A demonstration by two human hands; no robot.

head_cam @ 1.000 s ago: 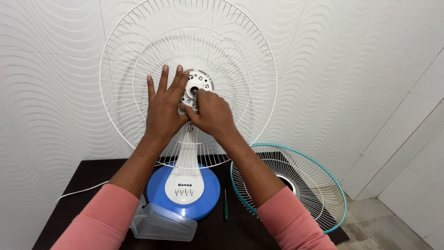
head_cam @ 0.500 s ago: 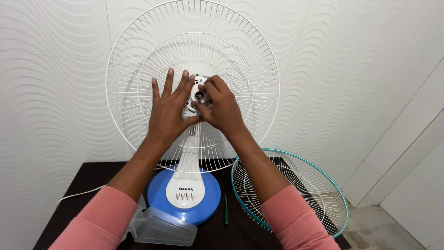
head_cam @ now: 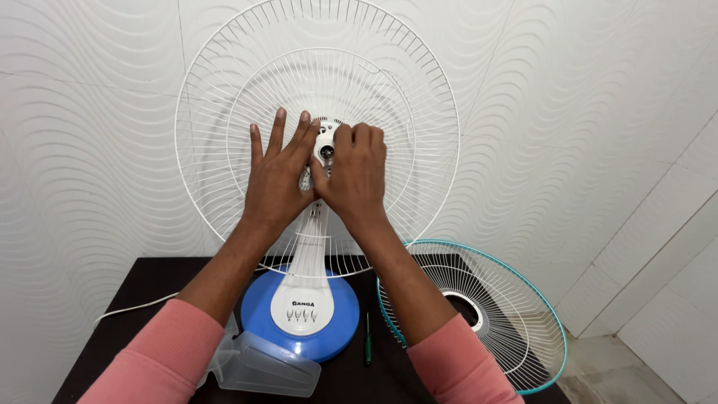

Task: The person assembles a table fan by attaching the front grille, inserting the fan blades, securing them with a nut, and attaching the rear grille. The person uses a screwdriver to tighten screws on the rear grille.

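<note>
Centrally, the white hub (head_cam: 327, 150) of the rear fan guard (head_cam: 419, 90) is gripped by the fingers of the right hand (head_cam: 357, 176), which are curled closed around it. The left hand (head_cam: 278, 176) is laid flat and open on the wires just beside the hub, touching the right hand. Below the hub, the blue fan base (head_cam: 258, 310) is seen on a dark table (head_cam: 149, 277), with a clear blade (head_cam: 262, 366) in front of it, a green screwdriver (head_cam: 367, 340) beside it, and a teal-rimmed guard (head_cam: 479, 307) farther over.
</note>
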